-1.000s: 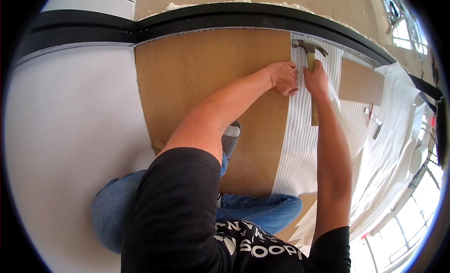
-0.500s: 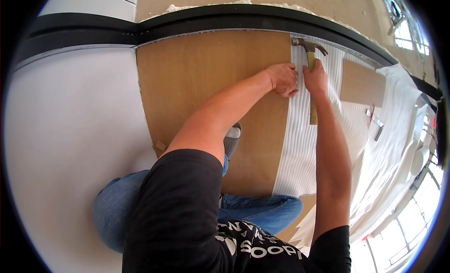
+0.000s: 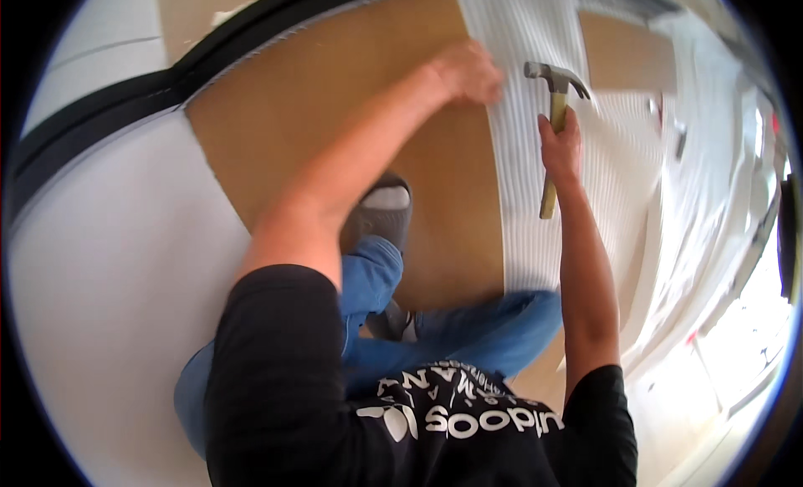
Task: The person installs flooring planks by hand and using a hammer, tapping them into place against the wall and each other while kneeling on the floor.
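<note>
My right hand (image 3: 562, 148) is wrapped round the yellowish handle of a claw hammer (image 3: 559, 84), its metal head pointing away from me above the white ribbed underlay (image 3: 527, 152). To its left, my left hand (image 3: 470, 73) is curled closed over the right edge of a tan floor board (image 3: 335, 94). The fingers there are blurred, and whatever they hold, if anything, is hidden. A gap of underlay separates the two hands.
A dark frame rail (image 3: 171, 85) curves along the far edge of the boards. A loose tan board piece (image 3: 626, 52) lies on the underlay at far right, with a small dark object (image 3: 682, 142) near it. Left of the boards is a pale surface (image 3: 109, 278).
The view has turned and shifted. The hammer's head has come away from the far rail, and my left hand has drawn apart from my right hand. The right hand keeps its grip.
</note>
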Motion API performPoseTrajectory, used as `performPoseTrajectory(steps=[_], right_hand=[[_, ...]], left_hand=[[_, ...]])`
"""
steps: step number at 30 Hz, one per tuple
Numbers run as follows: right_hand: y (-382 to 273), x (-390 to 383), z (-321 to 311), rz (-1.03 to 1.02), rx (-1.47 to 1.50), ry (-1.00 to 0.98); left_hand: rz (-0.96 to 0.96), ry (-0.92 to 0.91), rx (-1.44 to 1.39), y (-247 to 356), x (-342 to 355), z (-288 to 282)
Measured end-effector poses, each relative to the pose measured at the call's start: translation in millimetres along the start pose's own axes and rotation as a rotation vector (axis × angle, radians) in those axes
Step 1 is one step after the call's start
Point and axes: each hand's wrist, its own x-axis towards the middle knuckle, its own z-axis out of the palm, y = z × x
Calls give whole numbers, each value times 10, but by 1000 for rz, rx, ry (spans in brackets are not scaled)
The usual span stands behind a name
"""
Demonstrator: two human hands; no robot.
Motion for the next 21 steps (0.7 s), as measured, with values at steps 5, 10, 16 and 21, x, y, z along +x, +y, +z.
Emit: performPoseTrajectory(steps=[5, 10, 16, 21], right_hand=[[1077, -982, -217, 53, -120, -3], [1429, -1518, -67, 106, -50, -118], [1344, -1693, 7, 81, -112, -206], [1394, -1670, -9, 38, -93, -227]], left_hand=[[-56, -135, -92, 385, 237, -458], [-20, -171, -87, 322, 123, -443], [-48, -145, -39, 463, 60, -380], [-1, -46, -23, 495, 20, -363]])
